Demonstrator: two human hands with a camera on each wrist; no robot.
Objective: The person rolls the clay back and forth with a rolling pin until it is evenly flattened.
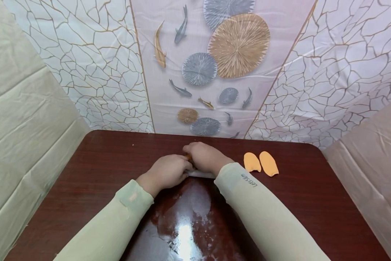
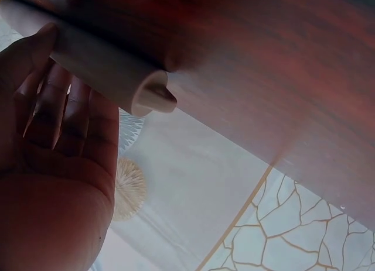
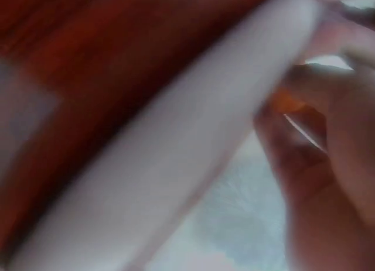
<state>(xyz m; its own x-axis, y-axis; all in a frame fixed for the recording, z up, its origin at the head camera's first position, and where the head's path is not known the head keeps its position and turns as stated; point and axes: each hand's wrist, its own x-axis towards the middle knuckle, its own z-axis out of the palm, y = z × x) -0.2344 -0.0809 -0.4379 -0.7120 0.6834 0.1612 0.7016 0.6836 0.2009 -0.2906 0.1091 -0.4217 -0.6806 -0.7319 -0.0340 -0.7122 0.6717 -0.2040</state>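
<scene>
A pale, whitish cylindrical roll [image 1: 200,174] lies across the back middle of the table, below both hands in the head view. My left hand [image 1: 171,170] grips the roll, its thumb on the near side and its fingers behind; in the left wrist view a narrower piece sticks out of the roll's end [image 2: 153,94]. Over the roll, my right hand [image 1: 206,156] is bent inward and pinches a small orange thing [image 3: 287,101], whose kind is hidden by the fingers. The fingertips of both hands meet close together there.
Two flat, light-orange oval pieces [image 1: 260,163] lie right of the right hand. A glossy, wet-looking patch [image 1: 185,224] spreads over the dark red-brown table [image 1: 94,188] between the forearms. Patterned sheets [image 1: 114,72] hang behind the table, and beige ones stand at the sides.
</scene>
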